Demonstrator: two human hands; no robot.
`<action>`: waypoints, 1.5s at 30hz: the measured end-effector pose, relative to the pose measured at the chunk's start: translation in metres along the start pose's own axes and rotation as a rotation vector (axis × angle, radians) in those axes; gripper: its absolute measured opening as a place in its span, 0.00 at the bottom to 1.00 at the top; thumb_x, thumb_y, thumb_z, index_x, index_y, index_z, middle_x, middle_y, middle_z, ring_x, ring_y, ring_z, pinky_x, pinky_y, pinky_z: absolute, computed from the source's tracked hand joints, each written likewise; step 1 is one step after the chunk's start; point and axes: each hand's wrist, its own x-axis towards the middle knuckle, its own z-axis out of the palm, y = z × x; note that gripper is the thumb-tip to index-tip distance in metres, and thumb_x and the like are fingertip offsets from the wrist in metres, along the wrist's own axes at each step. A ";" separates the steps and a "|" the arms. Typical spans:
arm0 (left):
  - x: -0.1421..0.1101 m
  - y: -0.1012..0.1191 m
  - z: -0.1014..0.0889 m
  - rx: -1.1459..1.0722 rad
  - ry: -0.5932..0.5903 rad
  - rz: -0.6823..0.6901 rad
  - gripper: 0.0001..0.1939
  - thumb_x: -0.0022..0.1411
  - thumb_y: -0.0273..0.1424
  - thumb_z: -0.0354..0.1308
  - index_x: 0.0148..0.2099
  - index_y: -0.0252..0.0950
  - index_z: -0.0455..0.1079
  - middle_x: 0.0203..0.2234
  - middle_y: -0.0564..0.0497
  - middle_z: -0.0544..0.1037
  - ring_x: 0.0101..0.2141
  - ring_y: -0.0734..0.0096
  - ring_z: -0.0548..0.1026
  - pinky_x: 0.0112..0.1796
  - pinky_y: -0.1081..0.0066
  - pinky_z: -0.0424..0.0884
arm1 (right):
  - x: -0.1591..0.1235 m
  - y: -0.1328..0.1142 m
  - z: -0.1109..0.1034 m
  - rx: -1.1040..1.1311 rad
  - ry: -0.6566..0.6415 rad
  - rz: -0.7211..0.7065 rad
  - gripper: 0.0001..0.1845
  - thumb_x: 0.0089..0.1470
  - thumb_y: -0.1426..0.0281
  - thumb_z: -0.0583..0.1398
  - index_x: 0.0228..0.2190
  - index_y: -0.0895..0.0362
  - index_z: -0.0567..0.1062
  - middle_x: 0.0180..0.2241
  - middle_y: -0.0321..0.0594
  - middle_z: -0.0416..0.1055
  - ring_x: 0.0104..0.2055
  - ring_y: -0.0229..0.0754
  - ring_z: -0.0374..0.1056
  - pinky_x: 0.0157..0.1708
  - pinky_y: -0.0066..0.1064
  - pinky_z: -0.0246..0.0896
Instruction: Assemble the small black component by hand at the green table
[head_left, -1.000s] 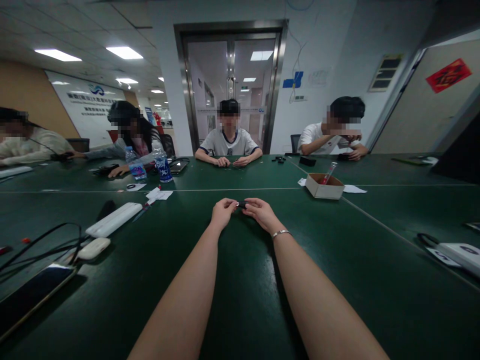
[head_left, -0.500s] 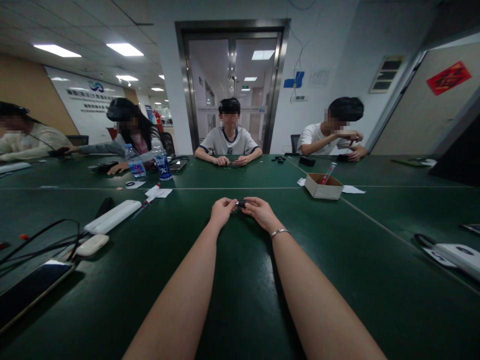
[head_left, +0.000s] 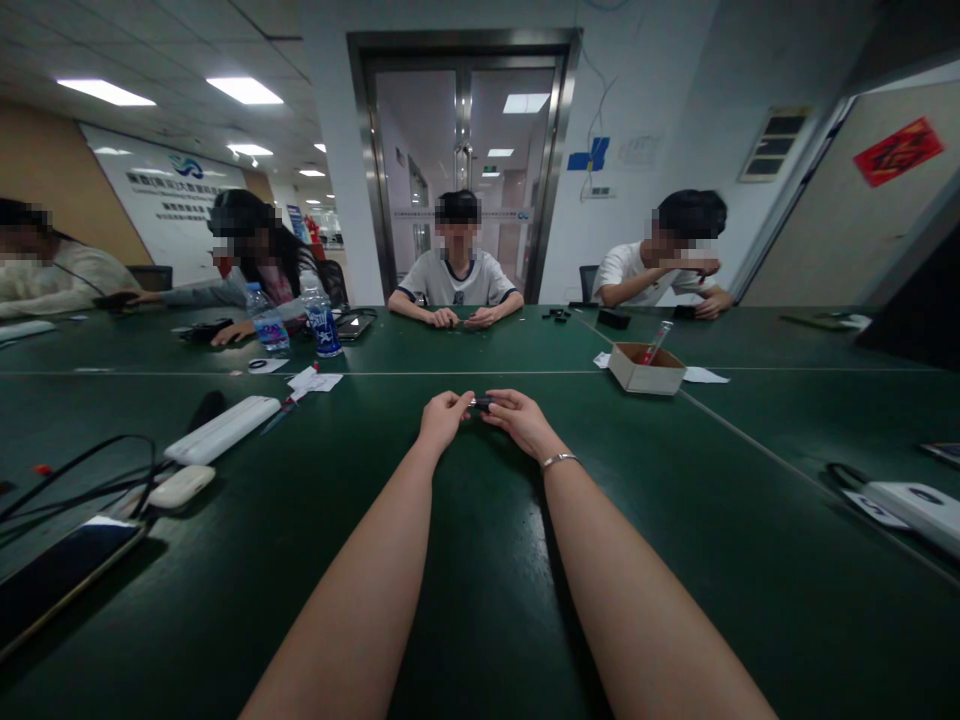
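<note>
Straight ahead over the green table [head_left: 480,560], my left hand [head_left: 444,418] and my right hand [head_left: 521,418] meet at a small dark object with a shiny metal end [head_left: 481,404]. The thumb and fingers of my left hand pinch its metal end. My right hand is closed on the black end, with a silver bracelet [head_left: 559,460] around that wrist. The object is small and partly covered by fingers, so its exact kind cannot be made out.
A cardboard box [head_left: 646,378] holding a clear tube stands ahead right. Left lie a white power bank [head_left: 223,430], cables and a phone [head_left: 67,575]. Two bottles [head_left: 322,325] stand farther back. Another white device [head_left: 919,510] lies right. Several people sit across the table.
The view has shifted slightly. My hands keep hold of the small object, and slightly more of its metal end shows between them. The person at far right has moved a raised hand.
</note>
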 end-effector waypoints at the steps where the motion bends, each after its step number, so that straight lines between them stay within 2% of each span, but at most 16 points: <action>1: -0.001 0.001 0.000 0.015 -0.002 -0.001 0.20 0.58 0.48 0.55 0.28 0.35 0.69 0.23 0.50 0.75 0.25 0.70 0.71 0.30 0.70 0.62 | 0.000 0.000 0.001 0.001 0.000 -0.001 0.14 0.46 0.85 0.66 0.34 0.59 0.76 0.34 0.41 0.74 0.34 0.39 0.74 0.41 0.33 0.75; 22: -0.001 0.002 0.000 0.122 0.034 0.016 0.27 0.59 0.54 0.47 0.22 0.36 0.66 0.15 0.53 0.68 0.20 0.71 0.65 0.27 0.70 0.57 | -0.003 0.000 0.000 0.030 -0.074 -0.013 0.16 0.41 0.82 0.68 0.35 0.59 0.78 0.34 0.40 0.75 0.38 0.40 0.73 0.42 0.32 0.73; 33: 0.001 0.003 0.001 0.145 0.018 -0.029 0.27 0.61 0.51 0.46 0.19 0.37 0.64 0.14 0.53 0.65 0.20 0.70 0.65 0.27 0.69 0.58 | -0.004 -0.002 -0.003 0.010 -0.111 -0.010 0.19 0.38 0.79 0.71 0.35 0.57 0.78 0.37 0.39 0.75 0.39 0.41 0.73 0.47 0.36 0.71; 41: -0.001 0.003 0.001 0.115 -0.002 -0.023 0.28 0.60 0.54 0.46 0.21 0.37 0.66 0.15 0.53 0.68 0.20 0.70 0.66 0.28 0.70 0.60 | -0.007 -0.007 0.002 0.010 -0.077 0.004 0.16 0.42 0.83 0.68 0.35 0.58 0.78 0.36 0.40 0.75 0.37 0.39 0.73 0.42 0.30 0.72; 45: -0.001 0.001 0.001 0.080 -0.010 0.003 0.26 0.60 0.53 0.49 0.25 0.36 0.69 0.18 0.52 0.71 0.23 0.70 0.68 0.29 0.70 0.61 | -0.008 -0.009 0.004 0.011 -0.015 0.036 0.12 0.45 0.83 0.67 0.34 0.59 0.78 0.32 0.40 0.74 0.32 0.37 0.73 0.37 0.28 0.73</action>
